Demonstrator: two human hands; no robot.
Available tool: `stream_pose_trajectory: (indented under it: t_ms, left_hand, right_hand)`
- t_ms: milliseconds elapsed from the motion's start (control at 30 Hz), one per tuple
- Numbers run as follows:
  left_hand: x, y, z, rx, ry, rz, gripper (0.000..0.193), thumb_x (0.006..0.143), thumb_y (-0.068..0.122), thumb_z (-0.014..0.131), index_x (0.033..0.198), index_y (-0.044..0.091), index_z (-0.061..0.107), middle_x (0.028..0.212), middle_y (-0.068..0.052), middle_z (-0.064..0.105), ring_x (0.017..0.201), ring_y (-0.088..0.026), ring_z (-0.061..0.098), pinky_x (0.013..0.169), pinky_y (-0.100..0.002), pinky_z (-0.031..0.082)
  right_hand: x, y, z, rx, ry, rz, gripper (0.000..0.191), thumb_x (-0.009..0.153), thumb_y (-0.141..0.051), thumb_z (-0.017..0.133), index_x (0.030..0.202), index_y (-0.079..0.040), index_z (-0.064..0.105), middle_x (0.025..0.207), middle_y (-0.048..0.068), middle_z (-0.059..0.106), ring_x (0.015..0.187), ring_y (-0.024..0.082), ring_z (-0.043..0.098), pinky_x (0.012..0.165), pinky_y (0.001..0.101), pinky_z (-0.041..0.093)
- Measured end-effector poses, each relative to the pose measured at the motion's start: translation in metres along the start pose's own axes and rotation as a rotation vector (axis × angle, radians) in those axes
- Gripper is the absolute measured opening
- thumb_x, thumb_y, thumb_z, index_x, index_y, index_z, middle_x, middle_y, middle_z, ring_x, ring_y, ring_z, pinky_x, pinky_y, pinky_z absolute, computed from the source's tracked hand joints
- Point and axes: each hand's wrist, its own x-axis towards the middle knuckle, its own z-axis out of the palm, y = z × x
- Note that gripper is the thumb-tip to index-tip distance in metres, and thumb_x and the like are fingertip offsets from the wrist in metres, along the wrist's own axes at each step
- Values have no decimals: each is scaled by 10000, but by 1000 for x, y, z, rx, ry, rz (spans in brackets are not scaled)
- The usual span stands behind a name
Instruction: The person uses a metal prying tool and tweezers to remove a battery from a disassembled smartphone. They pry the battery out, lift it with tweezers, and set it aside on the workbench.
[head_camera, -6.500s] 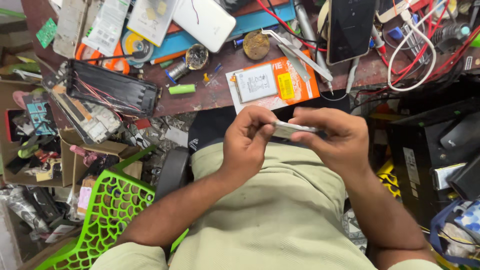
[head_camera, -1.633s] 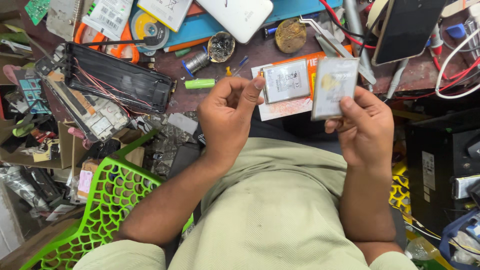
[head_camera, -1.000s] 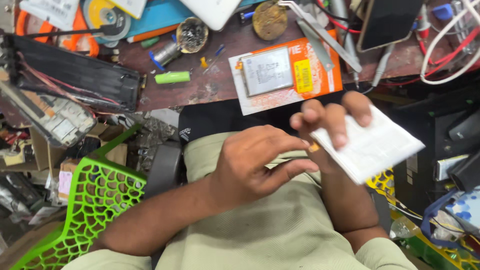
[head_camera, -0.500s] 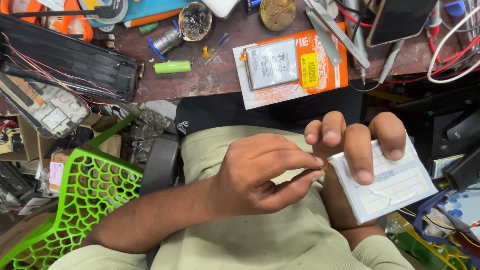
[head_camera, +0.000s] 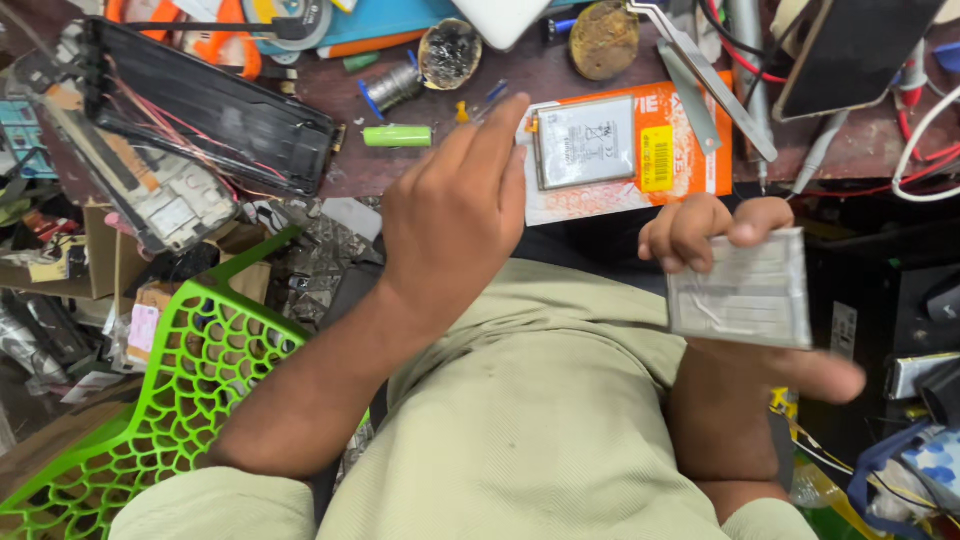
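My right hand (head_camera: 715, 228) holds a flat silver-white battery pack (head_camera: 740, 292) over my lap, fingers on its top edge and thumb beneath it. My left hand (head_camera: 455, 210) is lifted toward the table with its back to me and the fingers stretched forward. The index fingertip is next to the left edge of a second grey battery (head_camera: 585, 140), which lies on an orange and white package (head_camera: 690, 150) at the table's front edge. Nothing shows in the left hand.
The brown table holds a black open casing with red wires (head_camera: 210, 110), a green cylinder (head_camera: 397, 136), a small wire spool (head_camera: 395, 85), metal tweezers (head_camera: 700, 70) and a dark phone (head_camera: 850, 50). A green lattice chair (head_camera: 150, 400) stands at my left.
My left hand has let go near the battery pack and risen from my lap toward the battery on the table. My right hand has turned the pack and keeps holding it.
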Motion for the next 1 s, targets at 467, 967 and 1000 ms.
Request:
stream_pose_trajectory:
  t_ms: [467, 967, 1000]
  left_hand:
    - [3, -12, 26, -267, -20, -40, 63, 1005, 136, 710, 1024, 90, 673, 937, -69, 584, 831, -229, 647, 707, -382, 531]
    - [8, -14, 35, -766, -99, -515, 225, 993, 229, 727, 950, 12, 768, 739, -24, 648, 638, -50, 547, 562, -224, 435]
    - [9, -15, 38, -781, -122, -603, 241, 978, 240, 737, 922, 10, 783, 658, -19, 646, 593, -44, 513, 523, -225, 396]
  right_hand:
    - [52, 9, 24, -1555, -270, -389, 434, 921, -93, 849, 1272, -26, 603, 1283, 117, 646, 1129, 367, 640, 1011, 460, 513]
    - [75, 24, 6, -1362, -349, -398, 497, 975, -293, 891, 1289, -63, 582, 1275, 88, 662, 1144, 308, 604, 1002, 398, 478]
    - [76, 24, 6, -1353, -361, -394, 509, 969, -311, 892, 1285, -57, 585, 1275, 93, 662, 1148, 314, 603, 1002, 403, 478]
